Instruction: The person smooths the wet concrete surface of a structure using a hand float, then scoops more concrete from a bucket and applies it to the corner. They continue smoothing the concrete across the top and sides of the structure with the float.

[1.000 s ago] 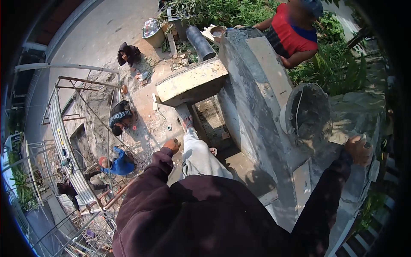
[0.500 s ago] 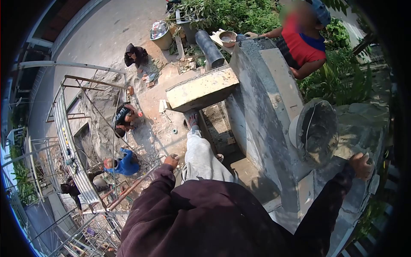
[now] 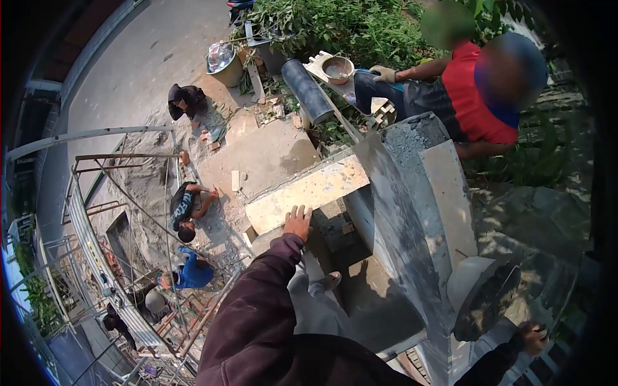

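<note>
My left hand (image 3: 298, 223) lies with fingers spread on the near edge of a pale, rough-topped concrete beam (image 3: 312, 192). Below that arm, my leg and a sandaled foot (image 3: 331, 280) are partly hidden by the sleeve. At the lower right, my right hand (image 3: 533, 339) has its fingers curled; whatever is in them, if anything, I cannot make out. Just above and left of it, a mortar-stained bucket (image 3: 489, 293) lies tilted, its dark inside facing right. A grey plastered wall (image 3: 402, 225) runs between my hands, with wet-looking mortar (image 3: 415, 148) along its top.
A person in a red shirt (image 3: 473, 90) is beyond the wall, a gloved hand (image 3: 384, 74) near a mortar bowl (image 3: 338, 69). Metal scaffolding (image 3: 96, 251) stands at left. Several people work on the ground below, one in blue (image 3: 194, 271). A black pipe (image 3: 308, 91) lies ahead.
My left hand has left the scaffold pole and come forward onto the beam. My right hand appears lower in view. The person in red has leaned over, and my view has shifted.
</note>
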`<state>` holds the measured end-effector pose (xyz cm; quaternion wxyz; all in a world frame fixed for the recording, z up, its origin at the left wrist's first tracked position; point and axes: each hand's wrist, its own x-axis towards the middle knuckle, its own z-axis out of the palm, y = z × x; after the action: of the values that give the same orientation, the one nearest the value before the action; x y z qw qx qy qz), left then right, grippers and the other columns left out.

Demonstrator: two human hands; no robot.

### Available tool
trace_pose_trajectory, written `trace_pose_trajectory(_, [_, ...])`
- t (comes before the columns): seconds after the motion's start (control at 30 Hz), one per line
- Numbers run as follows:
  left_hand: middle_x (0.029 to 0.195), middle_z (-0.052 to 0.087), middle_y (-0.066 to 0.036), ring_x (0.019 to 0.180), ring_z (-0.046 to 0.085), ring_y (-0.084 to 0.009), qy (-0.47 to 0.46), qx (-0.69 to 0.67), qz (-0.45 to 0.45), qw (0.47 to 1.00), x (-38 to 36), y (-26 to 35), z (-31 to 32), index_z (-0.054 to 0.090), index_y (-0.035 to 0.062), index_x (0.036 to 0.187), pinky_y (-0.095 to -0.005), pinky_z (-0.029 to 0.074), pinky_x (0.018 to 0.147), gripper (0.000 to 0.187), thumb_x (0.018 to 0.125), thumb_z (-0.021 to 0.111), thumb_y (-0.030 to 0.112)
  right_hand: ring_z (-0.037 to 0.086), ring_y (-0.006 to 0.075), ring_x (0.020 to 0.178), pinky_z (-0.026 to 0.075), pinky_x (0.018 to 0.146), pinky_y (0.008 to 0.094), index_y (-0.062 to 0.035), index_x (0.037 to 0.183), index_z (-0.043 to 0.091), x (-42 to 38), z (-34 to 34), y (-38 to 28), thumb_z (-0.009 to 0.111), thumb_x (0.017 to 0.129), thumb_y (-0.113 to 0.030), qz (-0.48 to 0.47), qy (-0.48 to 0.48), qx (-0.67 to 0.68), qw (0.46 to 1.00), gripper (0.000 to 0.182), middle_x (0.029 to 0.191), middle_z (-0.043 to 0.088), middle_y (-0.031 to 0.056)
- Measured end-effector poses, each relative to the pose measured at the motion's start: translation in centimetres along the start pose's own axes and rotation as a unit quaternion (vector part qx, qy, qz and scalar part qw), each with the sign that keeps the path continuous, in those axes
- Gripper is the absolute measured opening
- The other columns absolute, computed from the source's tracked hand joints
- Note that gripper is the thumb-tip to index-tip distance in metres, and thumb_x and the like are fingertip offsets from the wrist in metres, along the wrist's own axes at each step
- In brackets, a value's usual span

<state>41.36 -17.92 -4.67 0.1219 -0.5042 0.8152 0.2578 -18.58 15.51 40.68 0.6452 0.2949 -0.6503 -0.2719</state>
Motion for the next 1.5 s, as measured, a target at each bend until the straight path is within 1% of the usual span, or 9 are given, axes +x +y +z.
trace_pose_trajectory(0.17, [0.148, 0.019, -0.015, 0.138, 0.015, -0.0356, 0.181, 0.141, 0.269, 0.935, 12.7, 0.3, 3.9, 0.02, 0.0188, 0.144, -0.0523, 0.016, 0.11, 0.089, 0.071, 0.07, 0.033, 0.058, 0.0292, 0.063, 0.044, 0.053, 0.044, -0.0122, 0.082, 0.061, -2.0, 2.6, 3.1, 0.06, 0.079, -0.041, -0.038, -0.09, -0.074, 0.993, 0.029, 0.081, 0.061, 0.0089])
trace_pose_trajectory(0.27, [0.15, 0.014, -0.014, 0.139, 0.011, -0.035, -0.053, 0.02, 0.199, 0.978, 14.7, 1.6, 0.3, 0.018, 0.022, 0.144, -0.0528, 0.014, 0.11, 0.083, 0.076, 0.065, 0.029, 0.051, 0.0329, 0.088, 0.04, 0.074, 0.0485, -0.0091, 0.102, 0.054, -3.5, 3.3, 4.3, 0.058, 0.082, -0.043, -0.039, -0.214, -0.149, 0.965, 0.04, 0.104, 0.052, 0.0161])
trace_pose_trajectory(0.43, [0.153, 0.007, -0.004, 0.14, 0.007, -0.0334, -0.033, 0.043, 0.152, 0.987, 16.1, 1.3, 5.5, 0.015, 0.0247, 0.145, -0.0611, 0.011, 0.107, 0.062, 0.09, 0.042, 0.026, 0.028, 0.0423, 0.129, 0.025, 0.103, 0.0557, -0.0008, 0.134, 0.032, -3.8, 1.7, 3.8, 0.049, 0.089, -0.047, -0.08, -0.457, -0.283, 0.839, 0.067, 0.14, 0.028, 0.0297])
trace_pose_trajectory(0.53, [0.153, 0.007, -0.004, 0.14, 0.006, -0.0335, -0.084, 0.026, 0.159, 0.983, 16.4, 1.1, 5.3, 0.015, 0.0261, 0.145, -0.0625, 0.01, 0.106, 0.058, 0.092, 0.036, 0.025, 0.004, 0.0464, 0.135, 0.009, 0.107, 0.0596, -0.007, 0.142, 0.014, -5.1, 4.6, 6.5, 0.042, 0.091, -0.05, 0.11, -0.512, -0.161, 0.837, 0.073, 0.147, 0.001, 0.0292])
trace_pose_trajectory(1.07, [0.154, 0.002, -0.005, 0.14, 0.003, -0.0361, -0.189, 0.013, 0.158, 0.969, 17.2, 1.0, 4.2, 0.01, 0.0306, 0.146, -0.0656, 0.01, 0.101, 0.086, 0.076, 0.06, 0.025, 0.003, 0.0478, 0.135, 0.012, 0.107, 0.061, -0.0176, 0.144, 0.014, -9.0, 6.9, 10.7, 0.052, 0.088, -0.047, 0.286, -0.456, -0.103, 0.836, 0.074, 0.148, 0.002, 0.0286])
trace_pose_trajectory(1.2, [0.153, 0.005, -0.006, 0.139, 0.006, -0.0376, -0.203, 0.018, 0.158, 0.966, 17.2, 1.1, 4.2, 0.015, 0.0307, 0.145, -0.0668, 0.011, 0.1, 0.071, 0.084, 0.05, 0.028, 0.007, 0.0554, 0.13, 0.015, 0.1, 0.0684, -0.0147, 0.139, 0.02, -7.4, 3.4, 9.4, 0.053, 0.089, -0.042, -0.242, -0.213, -0.161, 0.933, 0.066, 0.142, 0.005, 0.0364])
trace_pose_trajectory(1.33, [0.152, 0.007, -0.008, 0.138, 0.009, -0.0389, -0.138, 0.017, 0.17, 0.976, 16.6, 0.5, 6.7, 0.017, 0.0306, 0.143, -0.0682, 0.011, 0.099, 0.061, 0.088, 0.043, 0.03, 0.009, 0.0569, 0.129, 0.016, 0.093, 0.074, -0.0099, 0.136, 0.024, -11.6, 6.4, 13.3, 0.052, 0.091, -0.037, -0.175, -0.276, -0.233, 0.916, 0.06, 0.141, 0.012, 0.0343])
trace_pose_trajectory(1.37, [0.152, 0.007, -0.009, 0.138, 0.009, -0.0391, -0.143, 0.023, 0.169, 0.975, 16.7, 0.5, 6.5, 0.017, 0.0305, 0.143, -0.0682, 0.011, 0.099, 0.061, 0.088, 0.043, 0.03, 0.014, 0.0585, 0.127, 0.018, 0.09, 0.0764, -0.0126, 0.134, 0.029, -10.4, 6.0, 11.6, 0.051, 0.091, -0.036, 0.111, -0.356, -0.066, 0.926, 0.053, 0.141, 0.018, 0.0313])
trace_pose_trajectory(1.5, [0.152, 0.006, -0.009, 0.138, 0.008, -0.0403, -0.17, 0.034, 0.162, 0.971, 16.9, 0.8, 5.6, 0.017, 0.0303, 0.143, -0.0675, 0.01, 0.099, 0.062, 0.087, 0.044, 0.029, 0.056, 0.0239, 0.091, 0.042, 0.077, 0.042, -0.0185, 0.101, 0.062, -8.7, 4.6, 11.8, 0.058, 0.078, -0.057, -0.274, -0.28, -0.345, 0.853, 0.045, 0.105, 0.058, 0.0067])
